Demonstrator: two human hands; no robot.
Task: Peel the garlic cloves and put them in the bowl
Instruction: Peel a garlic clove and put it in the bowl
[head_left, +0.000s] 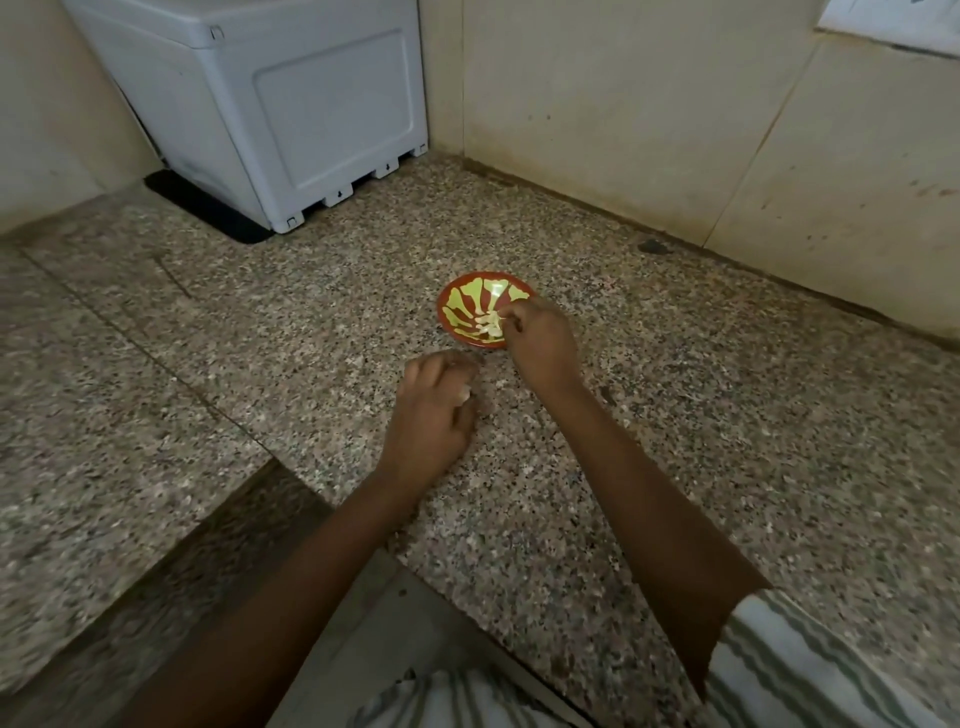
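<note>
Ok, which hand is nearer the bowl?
Right. The right hand is over the bowl at its rim, fingertips at the garlic cloves; the left hand sits apart on its near side.

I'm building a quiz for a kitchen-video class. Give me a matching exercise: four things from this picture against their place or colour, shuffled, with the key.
1. bowl
2. garlic cloves
3. white box
4. left hand

A. back left, on a black mat
B. red with a yellow-green pattern
C. over the counter, nearer the camera than the bowl
D. inside the bowl

Pairs: 1-B, 2-D, 3-A, 4-C.
</note>
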